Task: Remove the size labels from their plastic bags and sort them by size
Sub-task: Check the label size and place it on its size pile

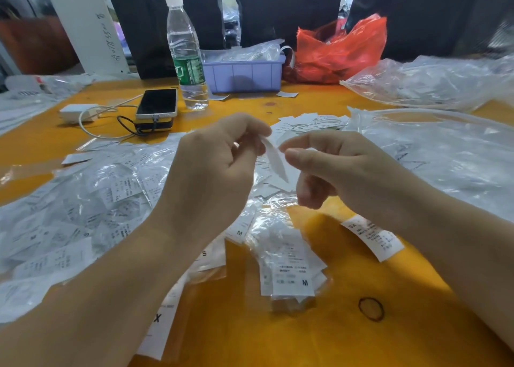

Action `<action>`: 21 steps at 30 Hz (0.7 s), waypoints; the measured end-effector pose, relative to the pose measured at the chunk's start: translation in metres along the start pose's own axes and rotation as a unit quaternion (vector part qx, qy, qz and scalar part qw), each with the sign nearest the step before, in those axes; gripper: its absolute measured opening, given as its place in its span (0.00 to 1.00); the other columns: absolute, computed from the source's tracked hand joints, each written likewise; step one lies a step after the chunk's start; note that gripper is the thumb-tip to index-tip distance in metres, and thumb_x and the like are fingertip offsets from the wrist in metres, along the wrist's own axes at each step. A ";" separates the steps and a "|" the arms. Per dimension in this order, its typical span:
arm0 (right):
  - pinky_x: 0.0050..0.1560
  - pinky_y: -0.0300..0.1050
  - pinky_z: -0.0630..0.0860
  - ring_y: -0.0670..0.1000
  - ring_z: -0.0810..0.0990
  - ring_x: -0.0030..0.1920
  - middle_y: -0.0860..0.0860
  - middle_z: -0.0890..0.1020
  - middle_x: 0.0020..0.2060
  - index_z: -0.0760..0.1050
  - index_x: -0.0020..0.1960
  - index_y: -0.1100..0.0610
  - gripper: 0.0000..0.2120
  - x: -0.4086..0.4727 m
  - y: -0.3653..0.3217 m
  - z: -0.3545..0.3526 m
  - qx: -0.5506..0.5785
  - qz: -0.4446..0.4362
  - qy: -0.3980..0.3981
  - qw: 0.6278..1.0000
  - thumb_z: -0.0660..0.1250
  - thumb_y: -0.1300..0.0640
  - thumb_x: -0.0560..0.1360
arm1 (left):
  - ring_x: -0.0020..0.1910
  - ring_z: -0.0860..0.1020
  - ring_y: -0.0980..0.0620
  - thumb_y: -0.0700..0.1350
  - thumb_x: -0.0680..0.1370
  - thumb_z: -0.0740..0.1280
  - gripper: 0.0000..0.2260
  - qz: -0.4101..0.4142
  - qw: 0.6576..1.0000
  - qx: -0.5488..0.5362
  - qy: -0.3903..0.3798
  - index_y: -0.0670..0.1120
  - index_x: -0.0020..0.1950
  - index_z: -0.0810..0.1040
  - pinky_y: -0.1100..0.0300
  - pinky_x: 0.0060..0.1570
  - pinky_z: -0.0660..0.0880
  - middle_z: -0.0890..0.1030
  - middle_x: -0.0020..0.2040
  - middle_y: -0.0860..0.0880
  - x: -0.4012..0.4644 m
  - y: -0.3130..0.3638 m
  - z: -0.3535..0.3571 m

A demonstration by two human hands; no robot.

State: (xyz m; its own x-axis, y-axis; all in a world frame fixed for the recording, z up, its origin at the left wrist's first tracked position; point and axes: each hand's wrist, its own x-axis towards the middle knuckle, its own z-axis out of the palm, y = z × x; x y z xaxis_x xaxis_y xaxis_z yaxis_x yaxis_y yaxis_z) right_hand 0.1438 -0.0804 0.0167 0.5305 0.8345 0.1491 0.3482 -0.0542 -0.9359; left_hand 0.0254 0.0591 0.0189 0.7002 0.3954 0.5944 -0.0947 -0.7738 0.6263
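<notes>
Orange bench (361,339) runs right under the person's forearms, and nearest to them lie sorted-looking labels: a strip marked X (158,327) by the left forearm, a small stack marked M (292,277) still inside its clear bag, and one marked SX (372,237) beside the right forearm. Above these the two hands meet. The left hand (214,169) has its fingers curled, pinching the top of a white label (274,159) that hangs edge-on between the hands. The right hand (333,166) is loosely curled, thumb and forefinger close by the label; whether they touch it I cannot tell.

To do this step well, I would say the label wants turning flat so its size letter can be read before it goes down, then laying on the matching stack rather than on the loose heap.

Behind the hands a heap of bagged labels (91,199) spreads to the left, and loose labels (308,122) lie beyond. A large clear plastic bag (434,155) slumps on the right, its contents blurred. Farther back a lilac tray (244,74) holds more clear bags, a water bottle (186,52) stands just beside it, part full, with a phone (157,102) near, and a red plastic bag (339,49) sits behind, contents hidden.
</notes>
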 end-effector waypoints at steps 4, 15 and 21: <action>0.38 0.46 0.81 0.56 0.82 0.38 0.60 0.85 0.40 0.75 0.58 0.56 0.14 0.001 -0.006 0.000 0.138 0.058 -0.042 0.988 0.64 0.49 0.76 | 0.44 0.80 0.62 0.40 0.81 0.61 0.13 -0.015 0.998 -0.050 -0.032 0.57 0.59 0.77 0.66 0.37 0.78 0.79 0.43 0.62 -0.003 0.002 0.002; 0.35 0.41 0.78 0.49 0.81 0.34 0.52 0.83 0.35 0.76 0.57 0.56 0.14 0.005 -0.006 -0.011 0.150 0.015 0.185 0.971 0.70 0.69 0.74 | 0.45 0.81 0.56 0.52 0.74 0.63 0.12 -0.040 0.987 -0.081 -0.130 0.63 0.56 0.76 0.55 0.37 0.81 0.81 0.47 0.60 -0.006 0.002 0.006; 0.34 0.43 0.80 0.49 0.80 0.31 0.52 0.82 0.33 0.72 0.61 0.56 0.20 0.000 -0.010 -0.004 0.122 0.014 0.113 0.986 0.71 0.69 0.72 | 0.38 0.82 0.52 0.51 0.73 0.67 0.08 -0.068 0.975 -0.148 -0.154 0.56 0.51 0.80 0.59 0.34 0.79 0.83 0.41 0.50 -0.003 0.001 0.004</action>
State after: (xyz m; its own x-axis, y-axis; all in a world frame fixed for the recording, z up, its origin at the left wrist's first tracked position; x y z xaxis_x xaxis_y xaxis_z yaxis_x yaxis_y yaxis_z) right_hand 0.1436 -0.0822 0.0277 0.7059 0.6891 0.1636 0.1496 0.0807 -0.9854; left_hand 0.0264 0.0557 0.0158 0.8953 0.2819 0.3451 -0.1546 -0.5298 0.8339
